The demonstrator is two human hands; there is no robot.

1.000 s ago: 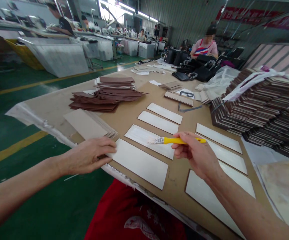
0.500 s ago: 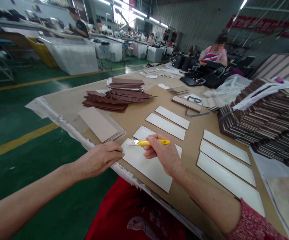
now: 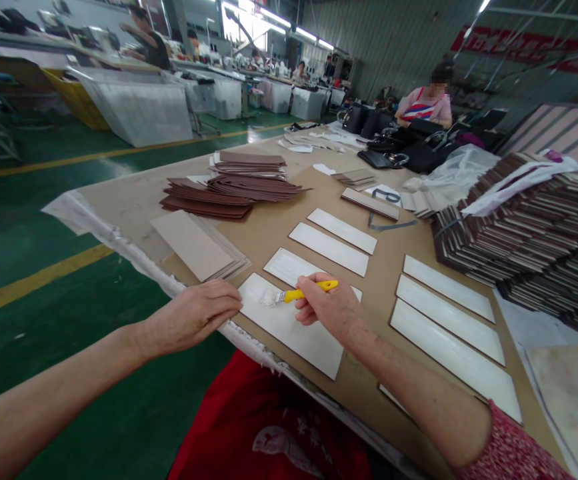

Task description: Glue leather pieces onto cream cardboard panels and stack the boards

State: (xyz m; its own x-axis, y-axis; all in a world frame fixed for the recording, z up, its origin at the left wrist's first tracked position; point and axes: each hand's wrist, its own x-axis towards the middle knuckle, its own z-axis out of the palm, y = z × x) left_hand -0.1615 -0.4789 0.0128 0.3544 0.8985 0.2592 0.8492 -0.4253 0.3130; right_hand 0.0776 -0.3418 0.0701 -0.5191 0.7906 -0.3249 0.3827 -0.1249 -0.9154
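Note:
My right hand (image 3: 326,303) is closed around the yellow handle of a flat paintbrush (image 3: 313,291). Its whitish bristles touch the upper left part of a white-coated rectangular panel (image 3: 293,333) lying near the table's front edge. At that panel's left end, my left hand (image 3: 201,308) has its fingers pressed together on the edge; its thumb is mostly hidden. Just behind lies another white panel (image 3: 283,263), partly covered by my right hand. Farther back are two narrower white strips (image 3: 329,250), and several more white panels (image 3: 453,360) lie to the right, beyond my right forearm.
Beige boards (image 3: 193,247) are stacked at the left, with brown pieces (image 3: 229,187) piled behind them. Tall stacks of dark-edged panels (image 3: 533,240) stand at the right. Black bags (image 3: 419,137) and a co-worker (image 3: 426,107) are at the far end of the table (image 3: 133,193).
The brush in my right hand has moved a little right and toward me across the panel. My left hand stays at the panel's left end. The view has shifted slightly.

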